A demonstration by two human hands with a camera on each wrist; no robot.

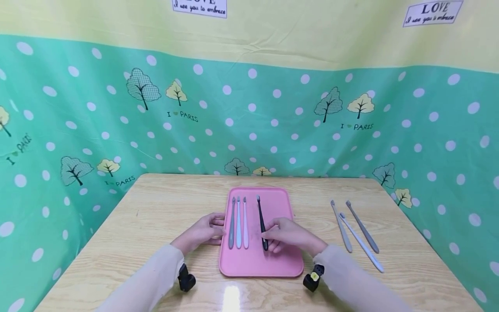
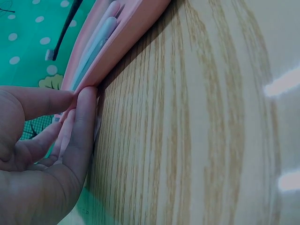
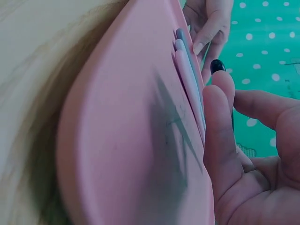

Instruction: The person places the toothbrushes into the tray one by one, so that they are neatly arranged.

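Observation:
My right hand (image 1: 289,234) pinches a black toothbrush (image 1: 261,216) near the end of its handle, above the right half of a pink tray (image 1: 261,265). Its bristle head points away from me, and the brush casts a shadow on the tray in the right wrist view. On the tray's left side lie a grey toothbrush (image 1: 232,225), a light blue toothbrush (image 1: 238,225) and a pink toothbrush (image 1: 245,225), side by side. My left hand (image 1: 200,233) holds the tray's left rim between thumb and fingers, seen close in the left wrist view.
To the right on the wooden table (image 1: 163,195) lie a grey toothbrush (image 1: 341,227), a white-blue toothbrush (image 1: 362,243) and a darker grey toothbrush (image 1: 362,227), loosely angled. A green dotted curtain (image 1: 265,112) hangs behind the table and along both sides.

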